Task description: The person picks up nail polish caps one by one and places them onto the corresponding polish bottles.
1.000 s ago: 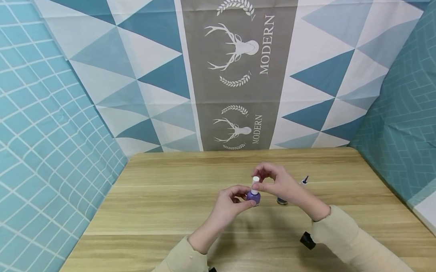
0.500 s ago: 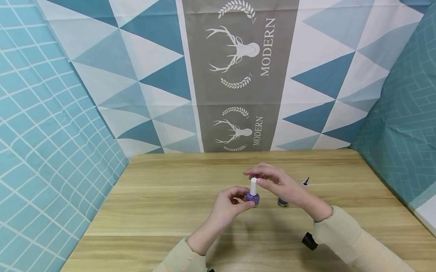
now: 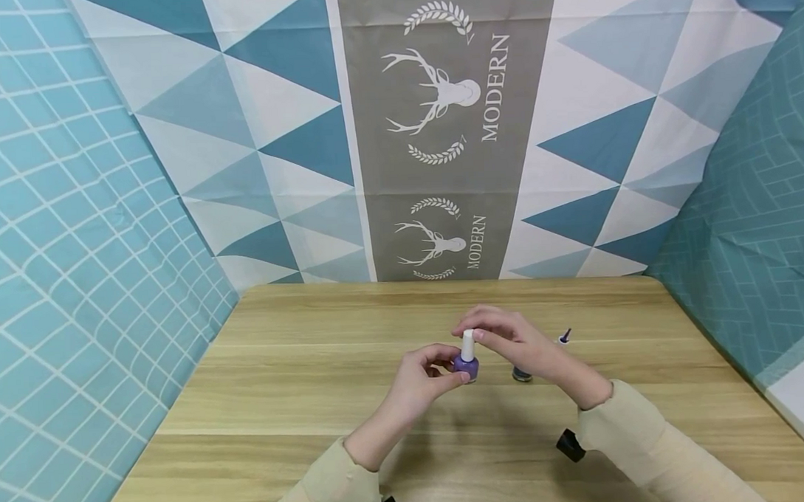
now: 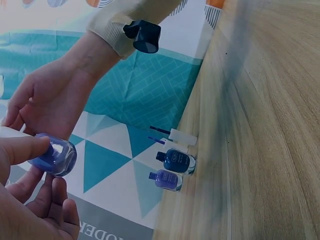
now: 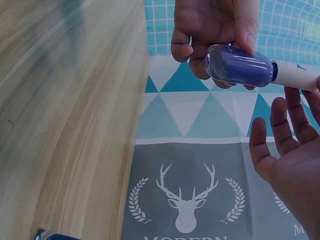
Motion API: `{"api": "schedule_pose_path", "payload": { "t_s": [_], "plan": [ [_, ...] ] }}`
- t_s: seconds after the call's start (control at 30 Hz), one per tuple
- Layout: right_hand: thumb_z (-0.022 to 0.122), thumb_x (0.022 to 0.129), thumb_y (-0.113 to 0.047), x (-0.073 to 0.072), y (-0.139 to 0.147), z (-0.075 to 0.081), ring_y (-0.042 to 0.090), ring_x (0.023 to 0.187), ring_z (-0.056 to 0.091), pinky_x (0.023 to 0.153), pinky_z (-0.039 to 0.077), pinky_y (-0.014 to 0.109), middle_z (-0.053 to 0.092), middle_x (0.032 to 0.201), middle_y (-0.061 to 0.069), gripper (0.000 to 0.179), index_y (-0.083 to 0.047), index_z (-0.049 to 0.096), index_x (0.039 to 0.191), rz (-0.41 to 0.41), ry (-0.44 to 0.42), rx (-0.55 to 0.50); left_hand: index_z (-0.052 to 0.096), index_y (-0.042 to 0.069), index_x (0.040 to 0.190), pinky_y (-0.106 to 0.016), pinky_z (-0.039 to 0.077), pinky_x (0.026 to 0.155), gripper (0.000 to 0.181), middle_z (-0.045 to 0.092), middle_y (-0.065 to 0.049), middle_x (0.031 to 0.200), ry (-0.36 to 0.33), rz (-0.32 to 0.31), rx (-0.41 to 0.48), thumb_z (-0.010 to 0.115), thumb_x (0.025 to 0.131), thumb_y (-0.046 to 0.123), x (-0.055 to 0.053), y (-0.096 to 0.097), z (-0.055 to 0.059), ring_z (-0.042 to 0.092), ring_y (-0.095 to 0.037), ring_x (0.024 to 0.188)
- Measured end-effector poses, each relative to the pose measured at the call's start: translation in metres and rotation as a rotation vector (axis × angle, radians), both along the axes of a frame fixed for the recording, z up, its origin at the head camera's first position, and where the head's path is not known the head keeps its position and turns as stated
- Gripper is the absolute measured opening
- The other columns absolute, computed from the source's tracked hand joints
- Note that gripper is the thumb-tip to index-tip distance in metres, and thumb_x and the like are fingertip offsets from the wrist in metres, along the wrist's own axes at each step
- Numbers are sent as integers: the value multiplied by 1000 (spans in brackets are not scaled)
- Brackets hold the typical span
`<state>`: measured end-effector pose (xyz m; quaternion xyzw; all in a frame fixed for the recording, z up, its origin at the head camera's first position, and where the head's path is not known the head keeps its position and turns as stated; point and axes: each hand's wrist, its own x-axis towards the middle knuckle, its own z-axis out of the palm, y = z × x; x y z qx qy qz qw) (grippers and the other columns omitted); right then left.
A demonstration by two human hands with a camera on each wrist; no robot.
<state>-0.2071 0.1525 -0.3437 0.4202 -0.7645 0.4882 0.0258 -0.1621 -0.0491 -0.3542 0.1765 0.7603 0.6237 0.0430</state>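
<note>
Nail polish bottle (image 3: 467, 368): head view, above table (image 3: 294, 402), pinched in left hand (image 3: 421, 374); right hand (image 3: 513, 341) at cap (image 3: 468, 346), grip unclear. Left wrist: blue bottle (image 4: 179, 161) stands uncapped. Right wrist: neck (image 5: 274, 71) shows; probably unscrewing, next needs cap twist.

From here I see one bottle (image 3: 467, 367) above the table (image 3: 314, 387), between the left hand (image 3: 419, 372) and the right hand (image 3: 508, 339). To its right, two standing bottles (image 4: 178, 162) are on the table, with two brush caps (image 4: 184, 137) farther right. Behind the table hangs the cloth (image 3: 459, 164).
</note>
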Motion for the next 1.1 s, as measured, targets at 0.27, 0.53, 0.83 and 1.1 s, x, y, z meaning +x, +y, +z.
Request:
{"api": "schedule_pose_path", "payload": {
  "t_s": [0.27, 0.53, 0.83, 1.1],
  "plan": [
    [51, 96, -7, 1, 0, 0, 16, 95, 57, 75, 48, 29, 62, 112, 1, 23, -16, 65, 112, -60, -26, 25, 68, 3, 104, -26, 45, 70, 26, 69, -10, 97, -1, 6, 5, 74, 80, 9, -14, 1, -23, 58, -22, 89],
    [58, 92, -6, -1, -1, -3, 13, 91, 57, 77, 49, 29, 63, 105, 2, 19, -16, 66, 106, -104, -12, 6, 69, 3, 103, -25, 45, 69, 26, 69, -8, 95, 11, 13, -15, 75, 79, 9, -22, 2, -36, 58, -18, 87],
    [63, 89, -5, -4, -3, -6, 14, 86, 57, 79, 49, 29, 62, 98, 4, 13, -16, 64, 97, -100, -11, -23, 70, 9, 102, -24, 46, 69, 27, 69, -3, 93, 1, 21, -17, 78, 77, 16, -21, 2, -36, 59, -15, 86],
    [67, 86, -6, -6, -5, -6, 14, 84, 57, 79, 49, 30, 60, 92, 6, 11, -12, 61, 93, -95, -30, -39, 71, 12, 101, -25, 46, 69, 26, 69, 0, 93, 3, 16, -12, 78, 77, 18, -22, 3, -37, 59, -15, 86]
  ]
}}
